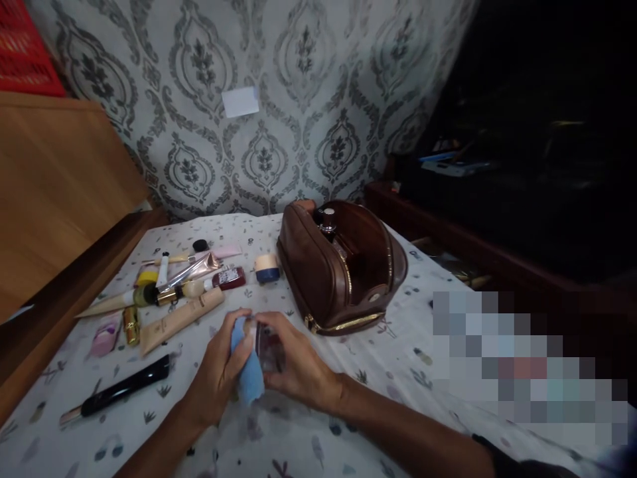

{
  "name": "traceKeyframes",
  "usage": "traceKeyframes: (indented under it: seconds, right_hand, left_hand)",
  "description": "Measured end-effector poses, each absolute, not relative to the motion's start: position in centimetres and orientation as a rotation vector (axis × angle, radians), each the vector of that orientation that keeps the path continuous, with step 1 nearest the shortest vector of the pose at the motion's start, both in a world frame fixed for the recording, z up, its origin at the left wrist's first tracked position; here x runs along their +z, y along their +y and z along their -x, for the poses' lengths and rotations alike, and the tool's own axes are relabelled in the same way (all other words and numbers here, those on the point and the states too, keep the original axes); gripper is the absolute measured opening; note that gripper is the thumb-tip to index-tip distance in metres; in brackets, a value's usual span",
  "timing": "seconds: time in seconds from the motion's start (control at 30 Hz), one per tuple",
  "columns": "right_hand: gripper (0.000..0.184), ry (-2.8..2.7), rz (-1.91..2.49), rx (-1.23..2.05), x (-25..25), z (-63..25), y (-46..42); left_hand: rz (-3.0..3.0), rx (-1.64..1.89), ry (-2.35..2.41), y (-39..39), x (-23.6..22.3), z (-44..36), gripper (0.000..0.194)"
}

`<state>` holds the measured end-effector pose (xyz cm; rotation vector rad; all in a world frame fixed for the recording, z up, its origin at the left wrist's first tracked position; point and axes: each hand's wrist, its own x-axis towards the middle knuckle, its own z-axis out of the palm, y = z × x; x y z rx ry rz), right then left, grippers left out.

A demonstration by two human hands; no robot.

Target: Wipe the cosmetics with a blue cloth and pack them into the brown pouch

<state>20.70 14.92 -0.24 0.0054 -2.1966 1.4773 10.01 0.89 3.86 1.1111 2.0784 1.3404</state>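
Observation:
My left hand (221,362) is closed round a light blue cloth (249,372), pressing it against a small clear container (271,348). The container, see-through with a dark tint, is gripped between the thumb and fingers of my right hand (303,365); its exact kind is partly hidden by my fingers. Just beyond my hands stands an open brown leather toiletry bag (318,279) with gold zips. Inside it a dark bottle (328,222) shows. A small jar (267,267) with a peach top and navy base sits left of the bag.
Makeup items lie to the left: a beige tube (182,320), a dark red bottle (229,278), a gold lipstick (131,325), a purple item (105,336) and a black-handled brush (124,387). Wooden edges (84,285) border the patterned sheet. A wallpapered wall (303,133) rises behind.

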Motion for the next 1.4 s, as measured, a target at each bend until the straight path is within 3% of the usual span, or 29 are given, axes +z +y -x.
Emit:
traceKeyframes:
  seconds: [0.13, 0.37, 0.7, 0.93, 1.17, 1.4]
  right_hand:
    - [0.078, -2.322, -0.090, 1.284, -0.1, -21.0, 15.2]
    - [0.084, -2.338, -0.101, 1.271, -0.1, -21.1, 15.2]
    - [0.079, -2.143, 0.018, 1.495, 0.6, -21.1, 15.4]
    - [0.074, -1.841, 0.170, 1.962, 0.6, -20.7, 15.8]
    - [0.068, -1.805, 0.197, 2.113, 1.1, -20.7, 16.0]
    - [0.068, -1.852, 0.177, 2.091, 1.3, -20.6, 15.9]
  left_hand:
    - [-1.014, 1.379, 2.018, 1.2, 4.0, -10.1, 0.052]
    - [-0.849, 1.426, 2.061, 1.3, 4.2, -10.7, 0.053]
    - [-0.919, 1.453, 2.055, 1.0, 4.2, -10.3, 0.063]
    - [-0.891, 1.431, 1.795, 0.7, 3.3, -8.7, 0.073]
    - [-1.054, 1.337, 1.713, 0.8, 3.8, -7.6, 0.097]
    - [-1.072, 1.387, 1.545, 0.7, 3.9, -7.3, 0.085]
